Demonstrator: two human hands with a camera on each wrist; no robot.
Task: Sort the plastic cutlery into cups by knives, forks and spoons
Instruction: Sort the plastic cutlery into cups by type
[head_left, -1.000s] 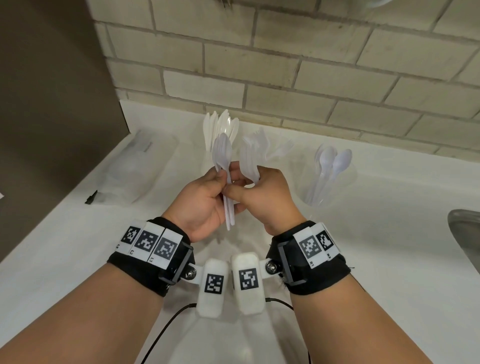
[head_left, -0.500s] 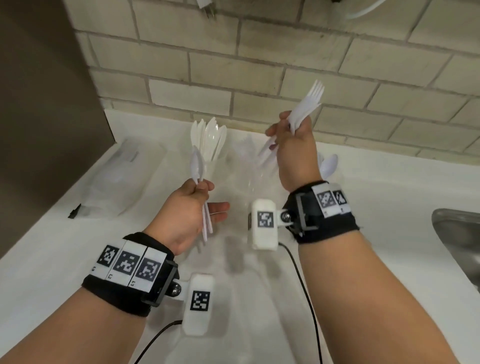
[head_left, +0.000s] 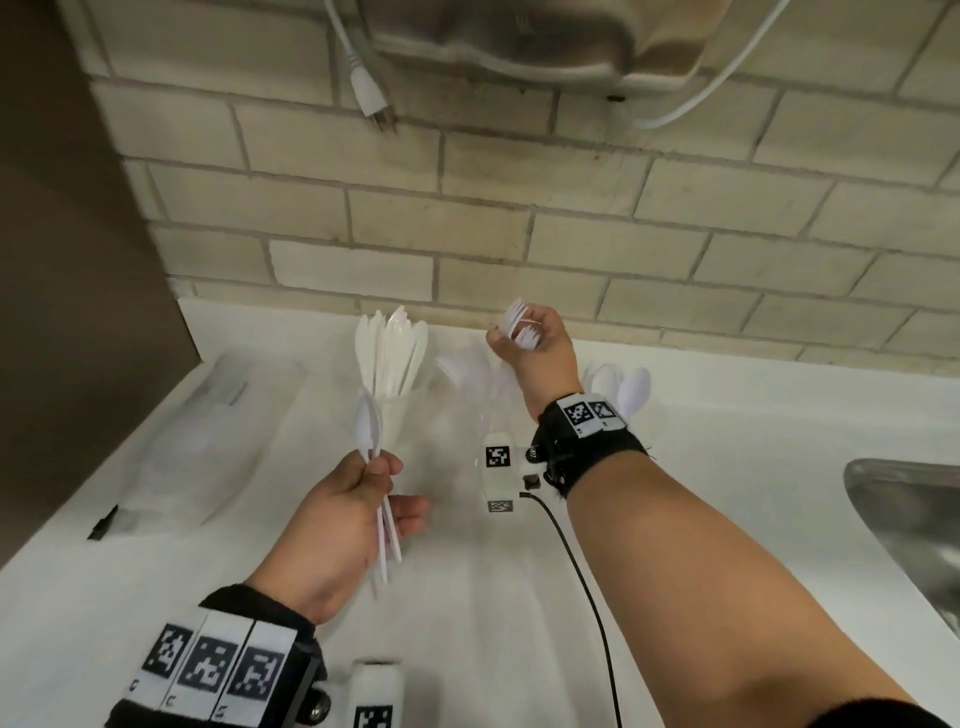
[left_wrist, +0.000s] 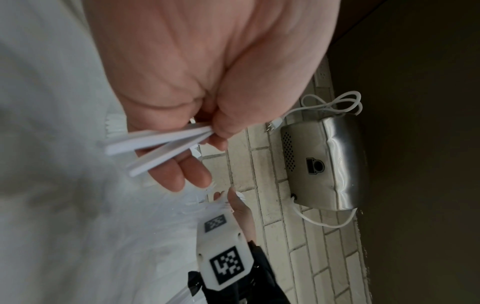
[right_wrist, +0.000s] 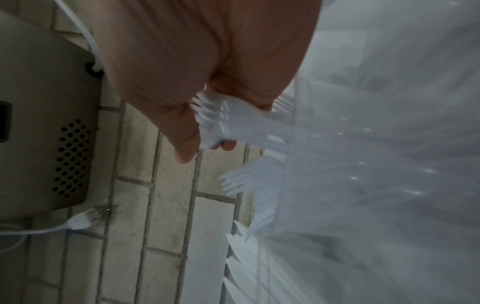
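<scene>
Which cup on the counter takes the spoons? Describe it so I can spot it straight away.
Start at the brick wall and drop to the white counter below it, where three clear cups stand in a row. The spoon cup is the rightmost one, partly hidden behind the right hand and wrist. Rounded spoon bowls stick out of it, whereas the left cup shows pointed knife blades.

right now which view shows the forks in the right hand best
The right wrist view: the forks fill the centre, tines plain, pinched in the right hand. The head view shows only small tines above the fist. The left wrist view gives a tiny, blurred glimpse.
</scene>
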